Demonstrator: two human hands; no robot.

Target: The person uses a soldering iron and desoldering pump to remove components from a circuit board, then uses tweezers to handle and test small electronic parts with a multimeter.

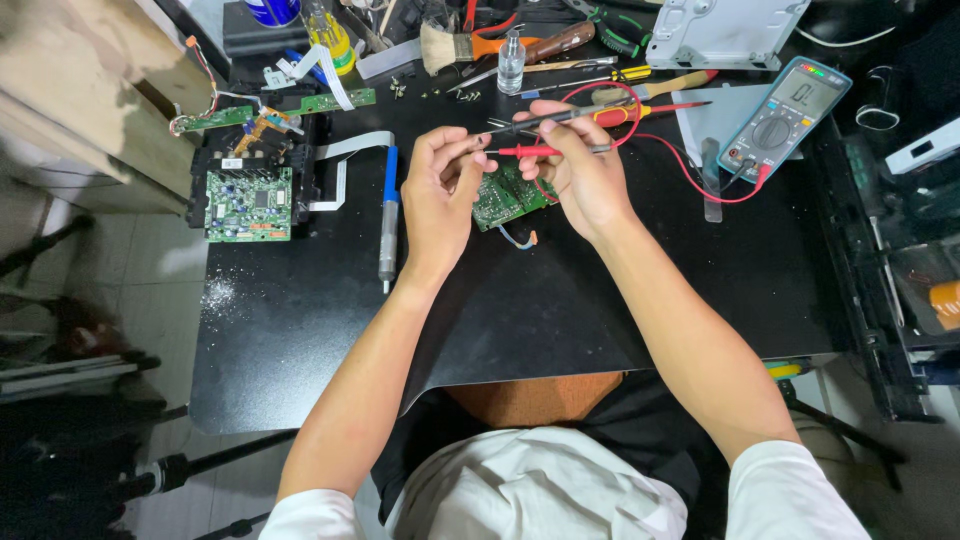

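A small green circuit board (506,197) lies on the black mat (520,300) between my hands. My left hand (440,195) is closed around the tip end of a red meter probe (535,151). My right hand (580,170) grips both the red probe and a black probe (550,119) above the board. Red leads (690,170) run from the probes to a blue multimeter (785,118) at the right.
A blue-handled soldering iron (388,215) lies left of my left hand. A dismantled black device with a green board (250,195) sits at the far left. Brush (470,47), small bottle (511,62), screwdrivers (660,88) and a grey metal chassis (720,30) line the back edge.
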